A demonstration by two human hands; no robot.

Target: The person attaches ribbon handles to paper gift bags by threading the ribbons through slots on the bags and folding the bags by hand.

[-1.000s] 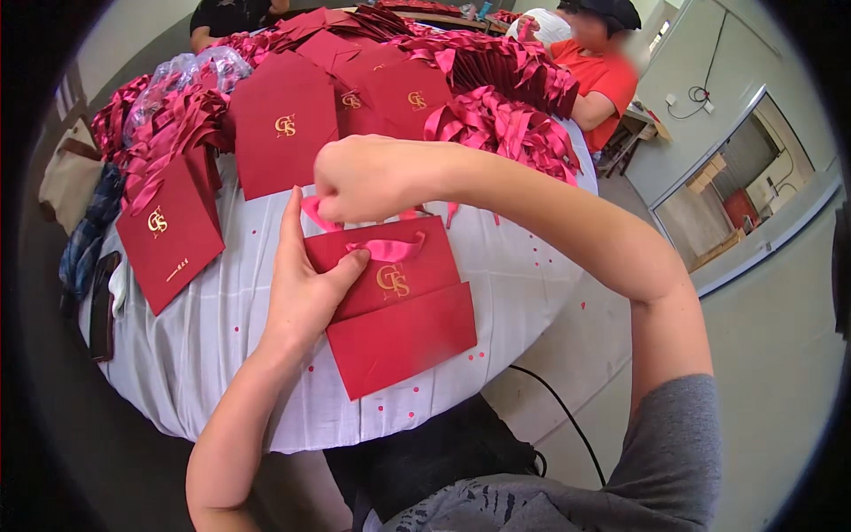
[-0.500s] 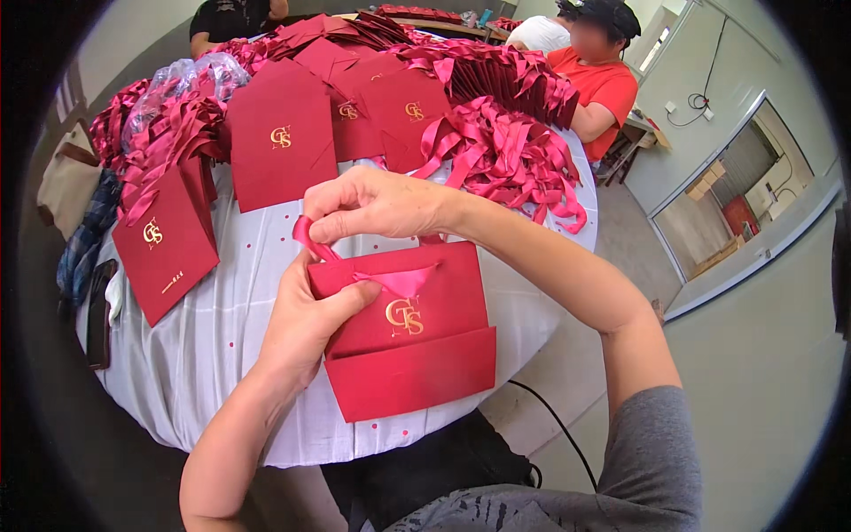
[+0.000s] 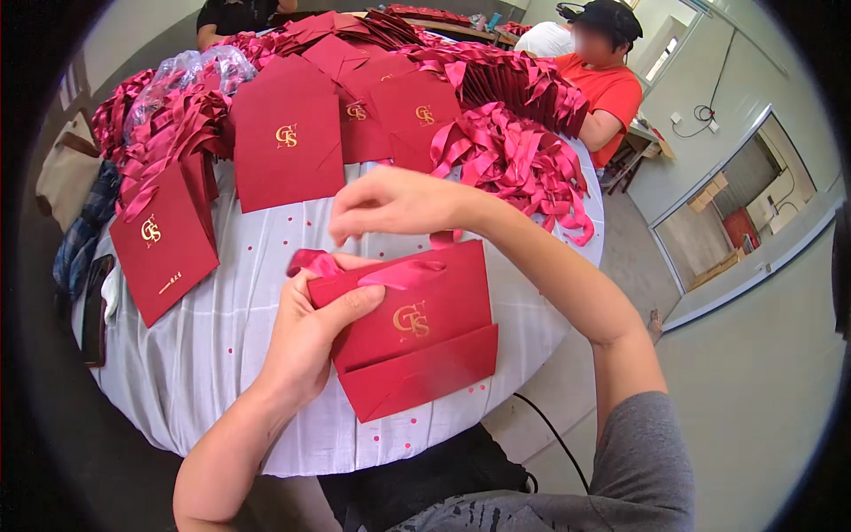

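Near the centre of the view, the fingers of the left hand [image 3: 306, 332] grasp a red paper bag [image 3: 439, 310] at its upper left side, with the thumb pressed upon the front, touching the pink ribbon handle [image 3: 412, 275]. The right hand [image 3: 399, 202] is above the bag; its fingers are loosely bent and appear to hold nothing. The bag is over the near part of the surface [image 3: 239, 390], which has a white cover with small red dots. Whether it touches this cover, I cannot tell. Farther away lie a larger red bag [image 3: 288, 164] and, to its right, a heap of pink ribbons [image 3: 523, 164].
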